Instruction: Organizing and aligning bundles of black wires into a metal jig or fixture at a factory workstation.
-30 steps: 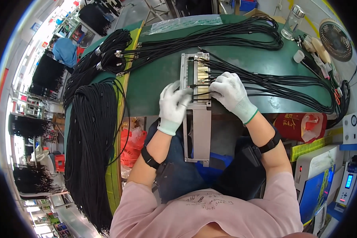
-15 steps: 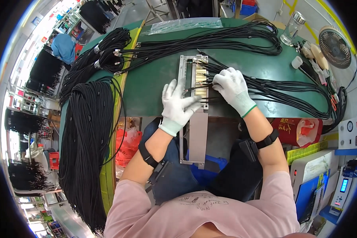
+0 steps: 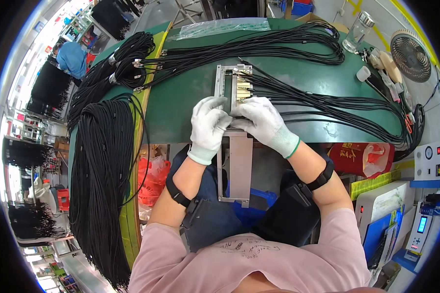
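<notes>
My left hand [image 3: 208, 123] and my right hand [image 3: 268, 122], both in white gloves, meet at the near end of a long metal fixture [image 3: 219, 80]. Their thumbs and fingers are pinched close together, and whatever sits between the left fingertips is hidden. Black cables [image 3: 322, 101] run in from the right and lie with their ends in a row of pale yellow slots [image 3: 243, 89]. Another black cable [image 3: 298, 118] passes under my right hand toward the fingertips; the gloves cover its end. A flat metal plate [image 3: 241, 168] extends from the fixture past the table edge, over my lap.
More cable bundles lie along the back [image 3: 259, 49] and hang over the left side [image 3: 105, 161] of the green table [image 3: 181, 115]. A glass bottle [image 3: 358, 31], a small fan [image 3: 410, 56] and hand tools stand at the right. A red bag [image 3: 359, 158] hangs below the table edge.
My right hand has moved left and nearer, off the row of slots. My left hand's spread fingers have closed, and both hands' fingertips now meet.
</notes>
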A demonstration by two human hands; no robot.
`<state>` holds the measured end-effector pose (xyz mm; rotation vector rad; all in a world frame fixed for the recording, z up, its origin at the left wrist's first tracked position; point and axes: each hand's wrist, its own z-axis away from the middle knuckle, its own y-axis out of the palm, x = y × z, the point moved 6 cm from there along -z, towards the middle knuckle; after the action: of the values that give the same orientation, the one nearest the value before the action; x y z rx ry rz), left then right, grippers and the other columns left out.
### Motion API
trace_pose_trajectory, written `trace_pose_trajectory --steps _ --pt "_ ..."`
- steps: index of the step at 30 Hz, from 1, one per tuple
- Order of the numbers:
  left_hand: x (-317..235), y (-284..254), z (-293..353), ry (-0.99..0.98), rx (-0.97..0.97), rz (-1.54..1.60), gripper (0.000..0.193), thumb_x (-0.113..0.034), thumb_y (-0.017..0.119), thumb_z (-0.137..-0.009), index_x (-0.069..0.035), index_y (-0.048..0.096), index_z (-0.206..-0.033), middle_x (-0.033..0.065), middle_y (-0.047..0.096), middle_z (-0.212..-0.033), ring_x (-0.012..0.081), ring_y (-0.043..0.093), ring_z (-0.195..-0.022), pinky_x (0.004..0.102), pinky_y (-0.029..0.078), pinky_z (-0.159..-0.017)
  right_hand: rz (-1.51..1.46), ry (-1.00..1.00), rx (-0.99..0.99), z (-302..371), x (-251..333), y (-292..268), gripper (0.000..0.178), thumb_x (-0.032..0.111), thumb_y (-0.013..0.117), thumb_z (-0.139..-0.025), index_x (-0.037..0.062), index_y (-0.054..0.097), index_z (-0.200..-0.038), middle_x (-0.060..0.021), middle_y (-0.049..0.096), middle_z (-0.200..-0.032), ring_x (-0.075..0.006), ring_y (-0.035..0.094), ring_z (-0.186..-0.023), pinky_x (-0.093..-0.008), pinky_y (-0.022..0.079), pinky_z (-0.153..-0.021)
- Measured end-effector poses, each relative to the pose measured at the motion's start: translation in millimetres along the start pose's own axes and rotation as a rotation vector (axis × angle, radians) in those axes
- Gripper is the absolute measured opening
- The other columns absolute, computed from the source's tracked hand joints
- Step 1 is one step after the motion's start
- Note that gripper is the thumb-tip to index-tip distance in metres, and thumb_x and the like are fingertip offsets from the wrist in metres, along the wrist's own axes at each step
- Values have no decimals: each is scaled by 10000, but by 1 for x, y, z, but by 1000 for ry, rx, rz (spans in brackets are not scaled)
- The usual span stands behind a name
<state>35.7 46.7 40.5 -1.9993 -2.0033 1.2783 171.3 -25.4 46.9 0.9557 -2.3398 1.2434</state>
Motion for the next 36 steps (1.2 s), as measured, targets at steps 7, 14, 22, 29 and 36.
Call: trace_pose_trajectory --steps 7,14,22,29,36 --pt "19 -14 3 -81 -70 -226 169 -194 688 -801 -38 656 -745 145 674 -1022 345 581 -1025 443 437 -912 111 125 37 9 -19 -26 121 136 725 -742 67 678 -829 -64 665 -773 -256 612 -761 -375 472 -729" --pt "34 -8 10 -248 -100 -59 172 -183 658 -844 -12 673 -837 153 685 -930 331 632 -904 420 475 -847 311 113 44 13 -22 -29 93 175 712 -743 98 662 -760 -28 653 -713 -237 599 -707 -358 459 -713" --pt "44 -2 15 -370 50 -72 172 -121 570 -915 -11 676 -994 129 670 -960 273 634 -915 340 483 -839 348 148 90 15 -21 -29 97 173 714 -733 97 654 -738 -24 641 -693 -237 591 -696 -355 452 -716" --pt "34 -3 12 -313 -4 -27 176 -158 591 -898 -27 692 -960 149 681 -967 301 637 -923 380 483 -861 351 145 123 14 -17 -25 97 168 714 -737 92 655 -749 -31 634 -692 -240 585 -694 -356 449 -714" --pt "3 8 5 -56 45 -124 206 -187 588 -901 -43 706 -990 153 676 -1060 301 628 -995 378 469 -931 257 110 114 13 -21 -27 96 145 723 -744 83 663 -788 -38 644 -734 -234 591 -734 -359 453 -728"
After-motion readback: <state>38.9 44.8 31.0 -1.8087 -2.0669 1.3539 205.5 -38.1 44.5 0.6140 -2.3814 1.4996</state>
